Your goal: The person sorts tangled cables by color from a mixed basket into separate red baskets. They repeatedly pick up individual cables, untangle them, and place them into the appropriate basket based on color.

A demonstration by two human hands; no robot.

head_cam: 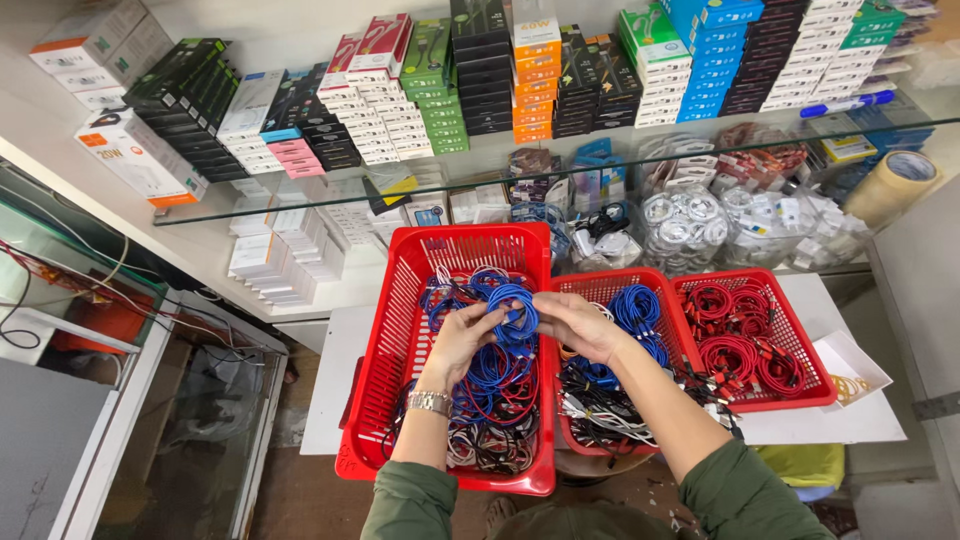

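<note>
The person is holding a coiled blue cable (pixel 513 308) with both hands, up over the big red plastic basket (pixel 385 340) on the left side of the white table (pixel 325 385). The left hand (pixel 462 340), which is wearing a silver wristwatch (pixel 430 402), is closing its fingers around the lower left part of the coil. The right hand (pixel 580 325) is pinching the right edge of the same coil with its thumb and fingers. Both hands are gripping it, not hanging open.

Under the coil, the big basket is holding a messy heap of blue, red, white and black cables (pixel 490 400). Just beside it, a smaller red basket (pixel 600 290) is holding more blue coils and black and white cables. Next to that, a third red basket (pixel 790 390) is holding red cables (pixel 740 345). A small white tray with rubber bands (pixel 850 375) is sitting at the far right of the table.

The blue cable looks light and soft. It is bending easily, so its loops could spring open if the hands let go. It looks smooth and maybe a bit slippery. A good place to hold it seems to be across the whole bunch of loops, so they are staying together, not by one loose end.

Behind the baskets, a glass shelf (pixel 300 195) is carrying rows of small stacked boxes (pixel 540 80), and a roll of brown tape (pixel 893 185) is sitting at the right.
</note>
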